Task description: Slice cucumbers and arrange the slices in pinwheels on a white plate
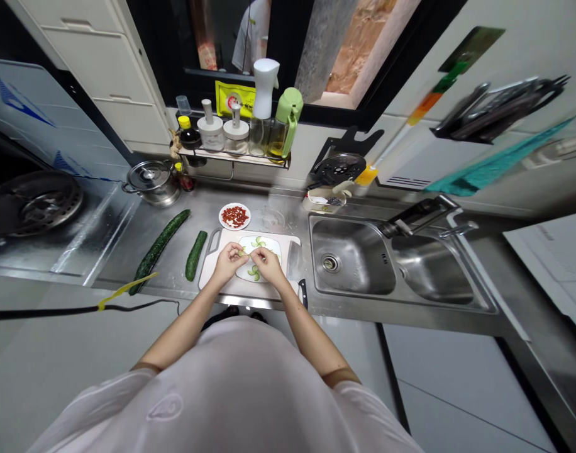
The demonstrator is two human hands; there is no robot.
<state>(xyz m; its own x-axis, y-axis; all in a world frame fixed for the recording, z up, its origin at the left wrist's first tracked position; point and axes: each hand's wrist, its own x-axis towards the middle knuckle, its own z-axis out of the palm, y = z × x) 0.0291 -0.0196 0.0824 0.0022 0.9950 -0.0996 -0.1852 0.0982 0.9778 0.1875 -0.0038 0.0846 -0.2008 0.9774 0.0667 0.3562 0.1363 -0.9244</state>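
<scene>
Over a white plate (243,273), my left hand (227,262) and my right hand (268,264) come close together with bent, pinching fingers. A small pale-green cucumber slice (243,253) shows at the fingertips of both. More curved cucumber slices (253,272) lie in small fan-like groups on the plate, at its near and far sides. Beneath the plate is a light cutting board (231,288). A knife (303,292) with a black handle lies at the board's right edge. To the left rest a cut cucumber piece (195,255) and a long whole cucumber (161,245).
Behind the board sits a small plate of chopped red pieces (235,216). A lidded steel pot (153,182) stands at the back left, below a condiment rack (236,155). The double sink (354,255) is to the right. A black cable (80,313) crosses at the left front.
</scene>
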